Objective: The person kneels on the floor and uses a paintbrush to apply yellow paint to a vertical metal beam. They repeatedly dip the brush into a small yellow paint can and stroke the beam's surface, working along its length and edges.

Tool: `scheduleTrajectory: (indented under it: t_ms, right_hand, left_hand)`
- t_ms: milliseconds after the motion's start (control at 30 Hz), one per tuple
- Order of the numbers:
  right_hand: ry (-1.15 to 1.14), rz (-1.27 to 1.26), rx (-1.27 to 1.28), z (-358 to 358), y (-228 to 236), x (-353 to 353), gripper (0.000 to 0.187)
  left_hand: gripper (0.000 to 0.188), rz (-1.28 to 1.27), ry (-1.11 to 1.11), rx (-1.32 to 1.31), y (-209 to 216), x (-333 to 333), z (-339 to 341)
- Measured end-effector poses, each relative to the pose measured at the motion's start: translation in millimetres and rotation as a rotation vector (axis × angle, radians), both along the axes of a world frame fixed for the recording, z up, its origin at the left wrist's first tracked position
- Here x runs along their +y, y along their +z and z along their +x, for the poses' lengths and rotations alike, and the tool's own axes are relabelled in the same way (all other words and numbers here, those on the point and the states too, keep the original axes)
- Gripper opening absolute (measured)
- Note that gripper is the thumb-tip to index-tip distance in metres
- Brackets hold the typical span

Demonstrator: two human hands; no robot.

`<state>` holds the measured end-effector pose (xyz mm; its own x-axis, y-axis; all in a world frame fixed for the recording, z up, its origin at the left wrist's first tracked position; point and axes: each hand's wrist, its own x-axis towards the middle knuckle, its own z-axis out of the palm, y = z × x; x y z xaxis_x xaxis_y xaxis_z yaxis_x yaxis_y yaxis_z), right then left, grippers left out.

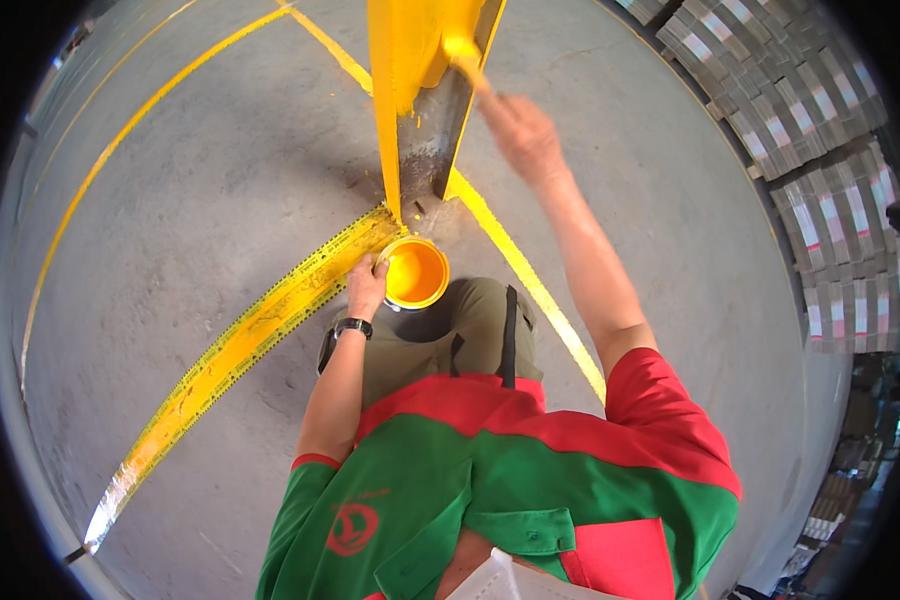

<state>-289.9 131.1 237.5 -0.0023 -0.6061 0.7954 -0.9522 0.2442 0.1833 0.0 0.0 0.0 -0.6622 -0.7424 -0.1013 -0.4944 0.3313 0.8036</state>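
Note:
My right hand (523, 135) is closed round the handle of a paintbrush (464, 58), whose yellow-loaded bristles press on the inner face of a steel column (425, 125). Fresh yellow paint covers the column's upper part and its left flange; lower down, bare grey metal shows, with a few drips above it. My left hand (366, 285) grips the rim of a paint can (443, 292), thumb over the edge. Orange-yellow paint lies inside the can, which I hold just in front of my knees, near the column's foot.
A wide yellow strip with black-marked edging (232, 348) curves over the grey floor (170, 240) to the lower left. A yellow line (525, 268) runs from the column's foot toward my right side. Stacked bundles (785, 100) stand along the right.

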Motion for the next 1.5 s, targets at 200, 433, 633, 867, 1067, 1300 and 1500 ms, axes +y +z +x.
scheduleTrajectory:
  t_ms: [200, 433, 633, 867, 1067, 1300, 1500]
  right_hand:
    - [0.068, 0.291, -0.193, 13, -58, -1, 0.031]
    - [0.106, -0.148, -0.197, -1, 34, -13, 0.035]
    - [0.05, -0.117, -0.003, 9, 16, -2, 0.042]
    - [0.032, 0.423, -0.219, 28, -99, -2, 0.043]
    - [0.183, 0.09, -0.295, 8, -42, -27, 0.031]
    - [0.167, -0.184, -0.211, 18, 16, 10, 0.03]
    - [0.255, 0.224, -0.324, 8, -46, 5, 0.037]
  left_hand:
    - [0.03, 0.002, 0.009, 0.044, -5, 2, -1]
    - [0.033, 0.032, 0.015, 0.031, -1, 3, 0]
    - [0.037, -0.013, 0.013, -0.02, -12, -1, -1]
    - [0.042, 0.0, 0.069, -0.067, -26, -10, 3]
    - [0.052, 0.008, 0.066, -0.122, -37, -11, 6]
    - [0.061, 0.026, 0.095, -0.143, -68, -16, 1]
    - [0.066, 0.36, 0.261, -0.095, -82, -22, 0]
